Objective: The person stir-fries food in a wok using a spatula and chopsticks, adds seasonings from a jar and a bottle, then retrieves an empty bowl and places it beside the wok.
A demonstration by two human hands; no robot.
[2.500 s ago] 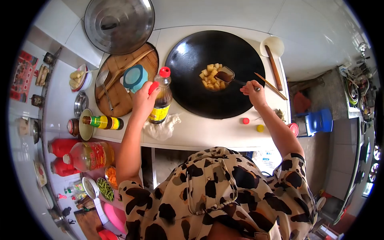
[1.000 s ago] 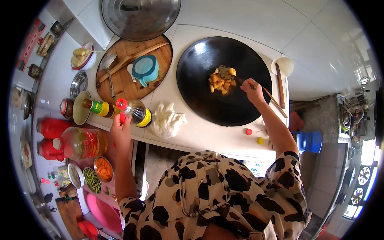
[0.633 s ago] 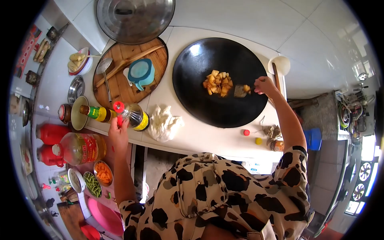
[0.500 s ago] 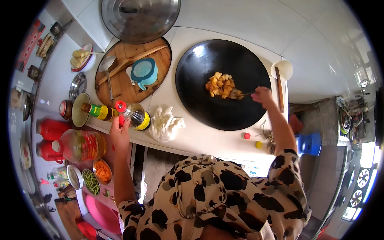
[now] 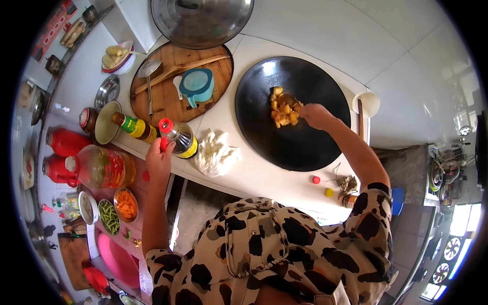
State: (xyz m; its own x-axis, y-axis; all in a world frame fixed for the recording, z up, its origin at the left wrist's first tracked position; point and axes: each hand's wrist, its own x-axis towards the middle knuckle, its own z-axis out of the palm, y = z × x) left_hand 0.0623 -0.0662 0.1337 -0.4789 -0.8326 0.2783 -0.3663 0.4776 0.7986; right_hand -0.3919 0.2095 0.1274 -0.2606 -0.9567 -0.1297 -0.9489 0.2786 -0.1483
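Note:
Browned chunks of food [image 5: 285, 113] lie in the black wok [image 5: 284, 152]. Over the wok, my right hand [image 5: 316, 117] is closed around the handle of a spatula, whose blade [image 5: 287, 100] is among the chunks. My left hand [image 5: 158, 154] is closed on the red handle of a dark sauce bottle [image 5: 184, 140], which stands on the counter beside a green-and-yellow labelled bottle [image 5: 137, 128]. A crumpled white cloth [image 5: 216, 155] lies just right of the sauce bottle.
A round wooden board [image 5: 168, 107] holds a ladle, a wooden spatula and a blue container [image 5: 197, 86]. Behind it leans a metal lid [image 5: 203, 23]. At the left are an oil jug [image 5: 104, 168] and bowls of carrot [image 5: 125, 205] and green vegetable [image 5: 108, 217]. Two caps lie near the front edge.
The sauce bottle has moved from beside the wok leftward, next to the labelled bottle, still in my left hand. My right hand has moved the spatula among the chunks, which look browner.

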